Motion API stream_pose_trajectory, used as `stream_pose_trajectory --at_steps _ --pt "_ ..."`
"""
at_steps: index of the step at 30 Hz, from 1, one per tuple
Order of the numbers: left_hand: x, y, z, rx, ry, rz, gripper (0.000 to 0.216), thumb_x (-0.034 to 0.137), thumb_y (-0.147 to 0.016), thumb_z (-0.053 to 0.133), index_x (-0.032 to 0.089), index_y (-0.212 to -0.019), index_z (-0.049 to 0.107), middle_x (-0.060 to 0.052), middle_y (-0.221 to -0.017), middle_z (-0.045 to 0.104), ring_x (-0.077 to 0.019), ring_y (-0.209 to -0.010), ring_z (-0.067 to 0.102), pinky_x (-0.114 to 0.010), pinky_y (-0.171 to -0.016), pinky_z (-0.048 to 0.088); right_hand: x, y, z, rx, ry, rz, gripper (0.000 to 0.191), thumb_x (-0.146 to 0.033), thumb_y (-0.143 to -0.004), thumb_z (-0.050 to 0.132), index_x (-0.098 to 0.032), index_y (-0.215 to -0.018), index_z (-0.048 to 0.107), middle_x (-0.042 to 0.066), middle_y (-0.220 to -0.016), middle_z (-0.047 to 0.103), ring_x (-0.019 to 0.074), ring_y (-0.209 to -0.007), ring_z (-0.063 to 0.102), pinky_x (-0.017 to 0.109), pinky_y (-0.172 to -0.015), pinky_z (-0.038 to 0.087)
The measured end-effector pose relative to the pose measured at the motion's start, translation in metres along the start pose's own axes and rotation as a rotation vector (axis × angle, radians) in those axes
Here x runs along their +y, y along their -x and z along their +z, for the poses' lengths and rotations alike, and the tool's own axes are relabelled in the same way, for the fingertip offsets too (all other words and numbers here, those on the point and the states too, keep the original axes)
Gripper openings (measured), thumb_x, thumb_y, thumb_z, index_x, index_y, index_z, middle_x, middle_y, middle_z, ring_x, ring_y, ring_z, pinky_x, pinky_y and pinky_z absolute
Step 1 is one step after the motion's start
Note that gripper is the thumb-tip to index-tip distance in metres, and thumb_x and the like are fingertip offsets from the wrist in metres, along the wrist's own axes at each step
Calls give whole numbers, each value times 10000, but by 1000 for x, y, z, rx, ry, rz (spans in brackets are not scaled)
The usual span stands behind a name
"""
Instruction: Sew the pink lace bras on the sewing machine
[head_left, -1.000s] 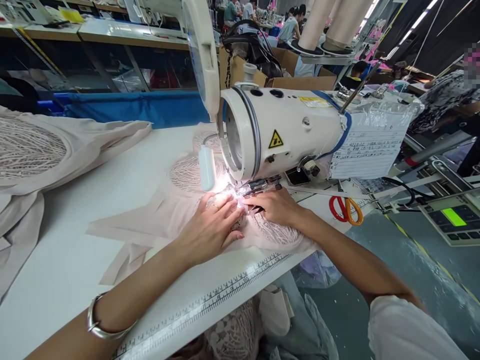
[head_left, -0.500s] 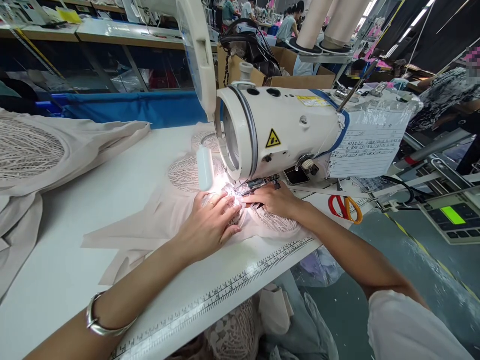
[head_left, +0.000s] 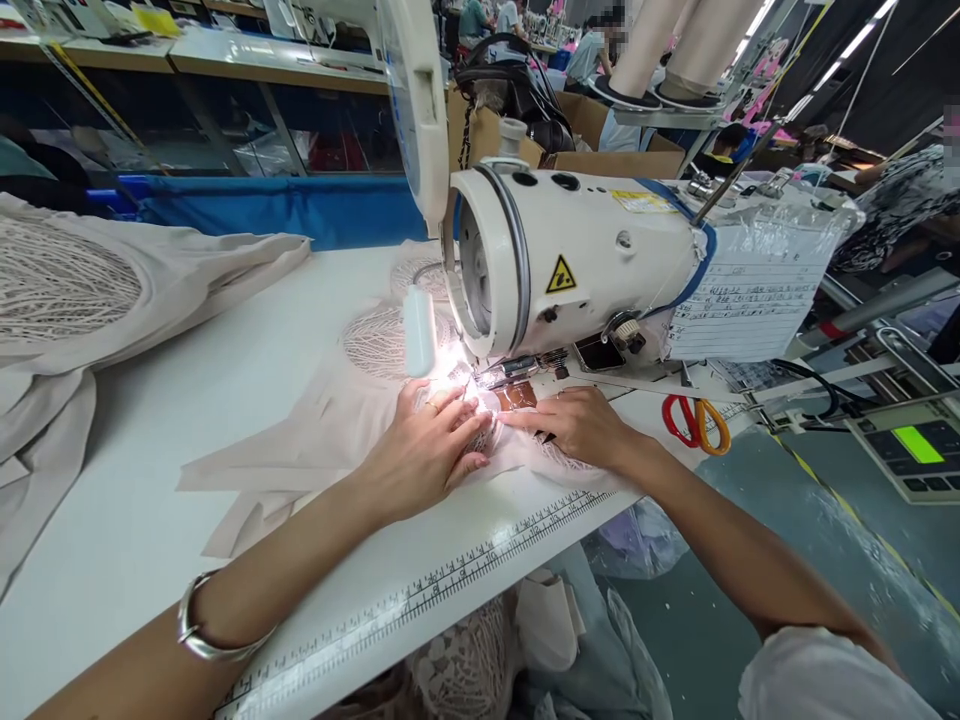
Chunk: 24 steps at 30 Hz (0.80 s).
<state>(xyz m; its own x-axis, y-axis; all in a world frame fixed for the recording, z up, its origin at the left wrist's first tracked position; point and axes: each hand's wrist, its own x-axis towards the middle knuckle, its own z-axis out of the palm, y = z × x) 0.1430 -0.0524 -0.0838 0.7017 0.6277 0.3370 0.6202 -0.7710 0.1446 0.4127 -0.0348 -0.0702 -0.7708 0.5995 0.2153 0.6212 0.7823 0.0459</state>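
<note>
Beige lace-and-mesh fabric (head_left: 300, 430) lies flat under the lit needle area of the white sewing machine (head_left: 585, 260). My left hand (head_left: 424, 445) rests palm down on this fabric, fingers stretched out, just left of the needle. On the other side my right hand (head_left: 585, 425) touches the fabric with its extended index finger, while its other fingers curl in. A small dark object shows beneath those curled fingers, too covered to name. The fingertips of both hands nearly meet. A metal attachment (head_left: 517, 368) sits beside the needle, above a brown patch.
Scissors (head_left: 697, 424) with red and orange handles lie right of my right hand. More lace fabric (head_left: 67, 290) covers the table's left side. A ruler tape (head_left: 450, 580) runs along the front edge. A control panel (head_left: 911, 445) stands far right; people work in the background.
My right hand has drawn back from the needle, toward me and to the right, uncovering the brown patch by the metal attachment. My left hand stays on the fabric. The view has shifted slightly.
</note>
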Motion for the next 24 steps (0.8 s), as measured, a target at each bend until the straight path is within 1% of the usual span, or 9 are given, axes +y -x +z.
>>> stream_pose_trajectory --at_steps 4,7,12,17,20,24 --pt "0 -1 0 -15 -43 2 424 416 -1046 350 171 -1255 625 -145 -1323 648 -365 -1323 511 -611 -1093 240 3 -4 1 13 -3 -16 535 -32 -901 421 -322 -1236 722 -21 -623 613 128 -559 385 286 -576 207" --pt "0 -1 -1 -35 -30 0 440 438 -1047 351 165 -1253 628 -145 -1333 645 -378 -1343 498 -622 -1098 233 4 -9 1 -8 -15 -1 515 -43 -901 438 -321 -1220 732 -16 -638 631 131 -571 397 286 -573 195" --pt "-2 -1 -2 -35 -17 -35 460 430 -1049 327 174 -1341 573 -151 -1317 660 -392 -1340 507 -672 -1090 213 5 -17 -1 -79 -49 65 539 -27 -858 464 -326 -1213 738 -13 -650 656 134 -580 428 280 -565 190" --pt "-4 -2 -2 -35 -58 -58 436 414 -1053 311 200 -1306 594 -144 -1352 639 -391 -1374 473 -690 -1076 229 6 -27 -3 -148 -62 131 607 0 -815 450 -345 -1234 721 -14 -723 701 144 -635 487 282 -563 188" --pt "-7 -4 -2 -37 -77 -80 443 419 -1052 313 191 -1308 594 -148 -1377 622 -394 -1377 465 -701 -1087 218 7 -32 -3 -192 -41 155 630 12 -803 433 -345 -1237 718 -17 -764 716 148 -649 500 285 -573 205" --pt "-9 -4 -2 -43 -89 -105 433 416 -1042 350 192 -1313 602 -141 -1406 606 -400 -1375 466 -712 -1113 189 8 -37 -1 -206 -38 169 634 29 -778 442 -323 -1228 719 -13 -795 719 150 -674 517 279 -622 285"
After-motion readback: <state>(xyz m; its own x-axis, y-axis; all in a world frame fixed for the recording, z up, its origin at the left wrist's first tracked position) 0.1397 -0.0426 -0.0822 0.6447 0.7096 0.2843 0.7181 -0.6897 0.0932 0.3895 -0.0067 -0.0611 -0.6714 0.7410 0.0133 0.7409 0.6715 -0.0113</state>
